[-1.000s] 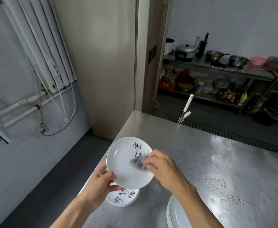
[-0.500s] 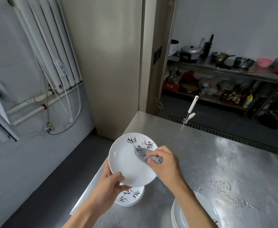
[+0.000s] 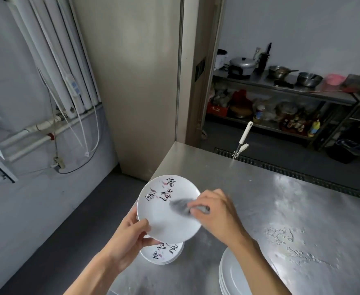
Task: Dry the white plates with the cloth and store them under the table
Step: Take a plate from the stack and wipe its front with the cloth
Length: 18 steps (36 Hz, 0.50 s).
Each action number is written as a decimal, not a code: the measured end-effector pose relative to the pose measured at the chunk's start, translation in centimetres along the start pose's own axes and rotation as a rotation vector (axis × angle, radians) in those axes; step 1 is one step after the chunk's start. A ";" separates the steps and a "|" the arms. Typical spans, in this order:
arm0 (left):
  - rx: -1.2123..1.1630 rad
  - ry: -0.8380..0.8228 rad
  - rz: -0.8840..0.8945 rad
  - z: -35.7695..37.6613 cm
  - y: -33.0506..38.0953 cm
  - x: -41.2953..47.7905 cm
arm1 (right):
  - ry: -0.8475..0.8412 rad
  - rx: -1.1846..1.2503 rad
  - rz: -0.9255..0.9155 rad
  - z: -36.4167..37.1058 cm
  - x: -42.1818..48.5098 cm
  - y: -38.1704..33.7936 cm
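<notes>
Left hand [image 3: 130, 237] grips plate [image 3: 164, 222]; right hand [image 3: 217, 213] presses cloth [image 3: 180, 207] inside.

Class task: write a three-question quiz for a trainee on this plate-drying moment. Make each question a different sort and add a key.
1. True or false: the left hand holds the lifted plate by its rim.
2. Which one grips the grey cloth? A the right hand; B the left hand; C neither.
3. Fill in: ___ stacks of plates rest on the steel table.
Key: 1 true. 2 A. 3 two: a lettered stack below the lifted plate and a plain stack at the near edge.
</notes>
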<state>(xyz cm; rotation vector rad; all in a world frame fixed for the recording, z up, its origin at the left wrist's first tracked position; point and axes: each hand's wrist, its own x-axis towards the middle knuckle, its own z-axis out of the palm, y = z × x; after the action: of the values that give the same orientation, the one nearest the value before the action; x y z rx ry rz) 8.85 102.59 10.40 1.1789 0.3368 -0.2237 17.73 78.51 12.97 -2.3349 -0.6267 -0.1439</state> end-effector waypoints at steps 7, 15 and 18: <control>-0.093 0.050 0.016 0.6 -0.1 0.2 | -0.140 0.067 0.004 0.3 -0.5 -0.6; -0.156 0.056 0.105 1.9 -0.3 0.3 | -0.002 -0.016 -0.029 1.3 -0.4 -1.7; -0.183 0.062 0.148 2.2 -0.3 0.5 | 0.159 -0.014 0.040 1.3 0.0 -1.4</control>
<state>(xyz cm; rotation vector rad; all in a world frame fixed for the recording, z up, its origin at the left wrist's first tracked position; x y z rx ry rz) 9.52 100.48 10.73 1.0262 0.3162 -0.0266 16.97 80.29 12.85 -2.3201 -0.5011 -0.3122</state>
